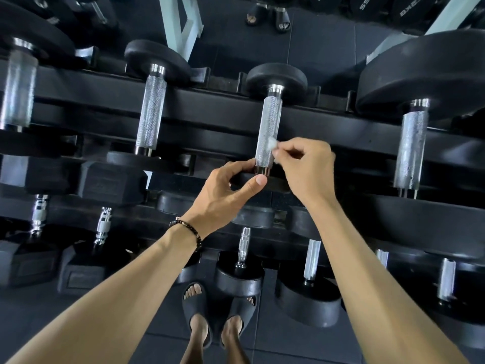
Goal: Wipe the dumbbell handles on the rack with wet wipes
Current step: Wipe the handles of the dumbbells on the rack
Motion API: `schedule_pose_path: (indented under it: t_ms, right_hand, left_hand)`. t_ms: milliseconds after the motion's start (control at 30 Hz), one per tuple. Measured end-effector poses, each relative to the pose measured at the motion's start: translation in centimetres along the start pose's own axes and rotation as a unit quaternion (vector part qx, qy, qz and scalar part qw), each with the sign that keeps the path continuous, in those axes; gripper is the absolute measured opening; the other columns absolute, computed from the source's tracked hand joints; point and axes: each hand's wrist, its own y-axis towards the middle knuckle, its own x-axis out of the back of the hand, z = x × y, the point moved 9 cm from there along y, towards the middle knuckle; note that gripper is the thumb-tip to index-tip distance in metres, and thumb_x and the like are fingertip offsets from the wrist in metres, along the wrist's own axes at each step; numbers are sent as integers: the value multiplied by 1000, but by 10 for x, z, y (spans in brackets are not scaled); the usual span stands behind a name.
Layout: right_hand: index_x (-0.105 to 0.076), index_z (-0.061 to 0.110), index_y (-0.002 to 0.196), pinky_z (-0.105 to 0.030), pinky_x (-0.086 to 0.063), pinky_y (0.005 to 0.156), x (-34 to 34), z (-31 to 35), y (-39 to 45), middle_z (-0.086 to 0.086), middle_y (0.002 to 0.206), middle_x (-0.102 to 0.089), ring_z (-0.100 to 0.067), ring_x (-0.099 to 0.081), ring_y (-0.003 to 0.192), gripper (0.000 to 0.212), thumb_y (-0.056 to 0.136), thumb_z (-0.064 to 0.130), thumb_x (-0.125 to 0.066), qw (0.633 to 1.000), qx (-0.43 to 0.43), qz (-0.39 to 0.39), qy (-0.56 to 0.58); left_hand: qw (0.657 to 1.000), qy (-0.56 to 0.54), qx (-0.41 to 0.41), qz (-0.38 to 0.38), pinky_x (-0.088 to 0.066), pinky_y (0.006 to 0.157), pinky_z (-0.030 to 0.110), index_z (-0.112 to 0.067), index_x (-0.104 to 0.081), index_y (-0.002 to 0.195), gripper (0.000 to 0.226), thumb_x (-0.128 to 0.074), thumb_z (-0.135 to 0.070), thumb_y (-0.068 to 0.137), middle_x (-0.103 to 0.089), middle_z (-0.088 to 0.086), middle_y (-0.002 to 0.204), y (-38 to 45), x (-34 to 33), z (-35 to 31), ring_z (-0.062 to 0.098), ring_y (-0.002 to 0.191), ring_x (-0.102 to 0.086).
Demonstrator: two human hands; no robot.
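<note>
On the rack's top rail (210, 101), the right hand (305, 166) pinches a wet wipe (273, 142) against the middle dumbbell's handle (268, 132); the left hand (225, 195) grips that dumbbell's near end, fingers curled.

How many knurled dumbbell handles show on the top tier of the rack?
4: far left handle, second handle, the handle being wiped at centre, and the far right handle. More may lie outside the frame.

Single head view, looking steeply down, close over dumbbell rack (236, 111).
</note>
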Motion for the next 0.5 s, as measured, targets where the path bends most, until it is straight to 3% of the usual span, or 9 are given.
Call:
schedule_pose_path:
  t_ms: [100,133,200,300,400,500]
  right_hand:
    - [-79,15,84,-9,-44,86,9,12,27,17,70,-69,-1,-66,70,10,88,17,-70,997,15,-69,-7]
    - [-79,15,84,-8,-43,86,13,15,43,15,70,-69,-1,-66,70,10,87,17,-70,995,18,-101,-3]
    - [-79,14,84,-20,-52,84,13,14,67,13,70,-69,-3,-68,71,9,85,19,-72,991,12,-132,13]
    - [-76,24,74,-39,-57,82,8,1,60,14,64,-68,-7,-69,67,10,84,22,-72,995,-2,-100,24]
    - [-74,27,73,-37,-59,78,0,-11,17,10,64,-70,-7,-68,65,18,85,14,-71,998,-40,-20,33]
    - [-74,30,72,-35,-59,80,0,-7,21,7,65,-71,-7,-69,67,23,85,12,-71,997,-50,-24,63]
  left_hand:
    - [1000,3,1,2,-45,90,15,-21,-62,132,61,-65,-56,84,-68,-4,116,0,-1,-2,2,106,-63]
    - [1000,5,1,1,-44,89,13,-21,-62,132,60,-64,-57,84,-68,-4,115,0,-1,-2,2,105,-63]
    - [1000,9,0,-1,-42,84,9,-22,-62,133,61,-63,-60,84,-68,-4,114,-1,0,-4,-1,99,-62]
    - [1000,8,2,2,-42,83,8,-23,-62,132,62,-64,-62,83,-68,-4,114,-2,1,-5,-3,96,-61]
    - [1000,-2,2,8,-46,98,19,-24,-63,131,66,-63,-64,78,-68,-4,118,-1,1,-3,3,110,-62]
    - [1000,7,2,12,-45,101,23,-25,-62,131,64,-62,-63,80,-67,-8,119,-1,2,-3,1,113,-61]
